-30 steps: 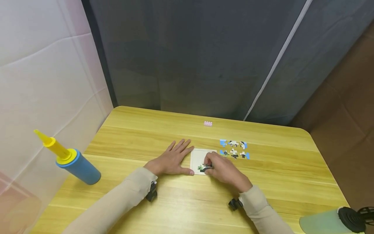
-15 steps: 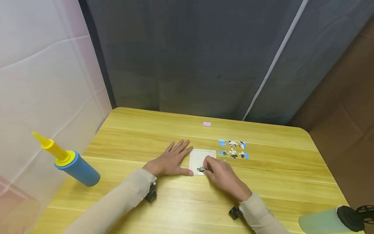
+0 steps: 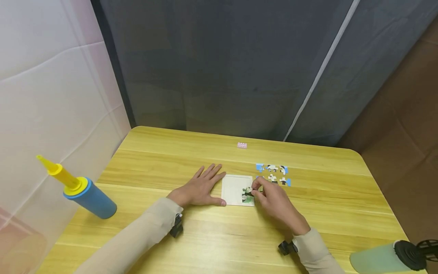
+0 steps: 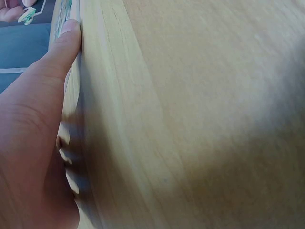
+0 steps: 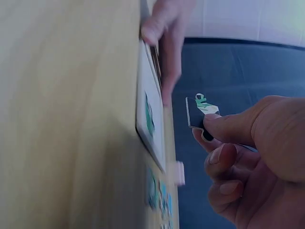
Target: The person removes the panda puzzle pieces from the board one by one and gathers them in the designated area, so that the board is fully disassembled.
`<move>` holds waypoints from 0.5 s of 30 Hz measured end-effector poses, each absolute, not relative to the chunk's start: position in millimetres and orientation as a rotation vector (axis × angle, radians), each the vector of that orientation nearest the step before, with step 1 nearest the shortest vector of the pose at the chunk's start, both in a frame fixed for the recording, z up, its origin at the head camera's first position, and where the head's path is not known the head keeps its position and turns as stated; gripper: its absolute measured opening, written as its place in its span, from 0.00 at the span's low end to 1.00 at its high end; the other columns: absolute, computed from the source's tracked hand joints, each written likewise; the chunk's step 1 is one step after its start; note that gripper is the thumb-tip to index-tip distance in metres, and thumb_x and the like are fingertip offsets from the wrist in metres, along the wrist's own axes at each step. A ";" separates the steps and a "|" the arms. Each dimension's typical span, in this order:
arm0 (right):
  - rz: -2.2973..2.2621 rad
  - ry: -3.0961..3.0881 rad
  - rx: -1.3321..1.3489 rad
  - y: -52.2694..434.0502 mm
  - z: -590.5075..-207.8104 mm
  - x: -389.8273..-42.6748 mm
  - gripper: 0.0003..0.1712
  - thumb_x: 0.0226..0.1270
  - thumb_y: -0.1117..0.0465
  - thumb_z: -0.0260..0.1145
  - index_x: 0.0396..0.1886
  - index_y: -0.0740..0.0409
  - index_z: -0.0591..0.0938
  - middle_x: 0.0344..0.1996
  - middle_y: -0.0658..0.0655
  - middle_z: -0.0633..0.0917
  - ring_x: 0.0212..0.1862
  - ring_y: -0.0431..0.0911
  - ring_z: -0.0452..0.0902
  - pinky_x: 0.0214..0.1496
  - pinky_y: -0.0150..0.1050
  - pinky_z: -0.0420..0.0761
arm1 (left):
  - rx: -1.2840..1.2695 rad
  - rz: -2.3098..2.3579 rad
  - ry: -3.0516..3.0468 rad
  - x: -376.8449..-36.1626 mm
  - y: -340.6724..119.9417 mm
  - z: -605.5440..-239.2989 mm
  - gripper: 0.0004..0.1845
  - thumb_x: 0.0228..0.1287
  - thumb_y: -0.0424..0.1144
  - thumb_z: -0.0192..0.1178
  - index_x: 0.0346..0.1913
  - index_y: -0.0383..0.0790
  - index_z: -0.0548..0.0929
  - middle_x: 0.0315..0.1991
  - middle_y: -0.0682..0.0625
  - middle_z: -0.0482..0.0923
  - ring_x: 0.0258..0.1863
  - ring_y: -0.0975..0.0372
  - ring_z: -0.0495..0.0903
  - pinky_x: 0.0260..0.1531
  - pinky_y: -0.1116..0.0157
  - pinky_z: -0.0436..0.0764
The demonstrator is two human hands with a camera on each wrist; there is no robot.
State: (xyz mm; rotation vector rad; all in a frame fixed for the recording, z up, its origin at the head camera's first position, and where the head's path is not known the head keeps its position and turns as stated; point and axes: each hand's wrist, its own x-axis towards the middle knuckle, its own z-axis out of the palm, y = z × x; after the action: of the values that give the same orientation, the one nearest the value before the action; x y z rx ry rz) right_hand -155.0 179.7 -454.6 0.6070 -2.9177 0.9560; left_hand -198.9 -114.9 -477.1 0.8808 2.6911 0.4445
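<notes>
My left hand (image 3: 201,189) lies flat with spread fingers at the left side of a square, pale puzzle tray (image 3: 231,190), its thumb on the lower left corner. My right hand (image 3: 273,198) is over the tray's right edge. Between thumb and fingers it pinches a puzzle piece (image 5: 195,114), black with white and green, held up off the tray in the right wrist view. Another piece with green on it (image 3: 248,199) lies in the tray's lower right corner. Loose puzzle pieces (image 3: 272,168) lie in rows on the table right of the tray, some hidden behind the right hand.
A pink toy brick (image 3: 242,145) sits farther back on the wooden table (image 3: 171,152). To the left stands a blue hand pump (image 3: 94,198) with a yellow nozzle. A pale green bottle (image 3: 374,257) with a black lid is at the front right.
My right hand has moved right, from the lower middle of the tray to its right edge, with the puzzle piece. The piece in the lower right corner now shows. The left hand has stayed put.
</notes>
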 end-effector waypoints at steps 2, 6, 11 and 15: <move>0.957 -2.918 0.586 187.6 -453.0 -156.4 0.06 0.75 0.62 0.71 0.44 0.48 0.82 0.31 0.46 0.84 0.21 0.34 0.63 0.26 0.30 0.66 | 0.880 0.444 2.688 -198.5 -114.7 -476.3 0.57 0.67 0.73 0.62 0.87 0.45 0.53 0.90 0.42 0.38 0.90 0.44 0.39 0.86 0.38 0.41; 0.957 -2.927 0.534 202.9 -450.7 -159.0 0.05 0.76 0.62 0.70 0.44 0.49 0.82 0.33 0.48 0.86 0.22 0.36 0.63 0.26 0.31 0.65 | 0.884 0.444 2.686 -197.8 -114.5 -475.1 0.57 0.67 0.74 0.62 0.87 0.45 0.53 0.90 0.42 0.38 0.90 0.44 0.38 0.86 0.37 0.41; 0.946 -2.956 0.451 219.1 -449.9 -163.3 0.05 0.75 0.63 0.70 0.45 0.52 0.82 0.34 0.50 0.86 0.23 0.38 0.64 0.27 0.31 0.66 | 0.880 0.449 2.689 -197.7 -114.7 -476.0 0.58 0.66 0.74 0.62 0.87 0.45 0.53 0.90 0.42 0.38 0.90 0.44 0.39 0.86 0.37 0.42; 0.950 -2.978 0.384 231.1 -451.3 -165.9 0.05 0.76 0.64 0.70 0.45 0.53 0.82 0.37 0.52 0.88 0.24 0.40 0.66 0.28 0.32 0.67 | 0.873 0.441 2.688 -198.4 -114.9 -477.1 0.58 0.66 0.74 0.62 0.88 0.47 0.52 0.90 0.43 0.37 0.90 0.46 0.38 0.87 0.38 0.41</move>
State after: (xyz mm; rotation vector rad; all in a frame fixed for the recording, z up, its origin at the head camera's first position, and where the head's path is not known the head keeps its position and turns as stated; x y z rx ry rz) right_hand -165.9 231.1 -451.3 0.3843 -2.9784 0.9502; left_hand -198.4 -114.9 -477.1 0.8734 2.6883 0.4408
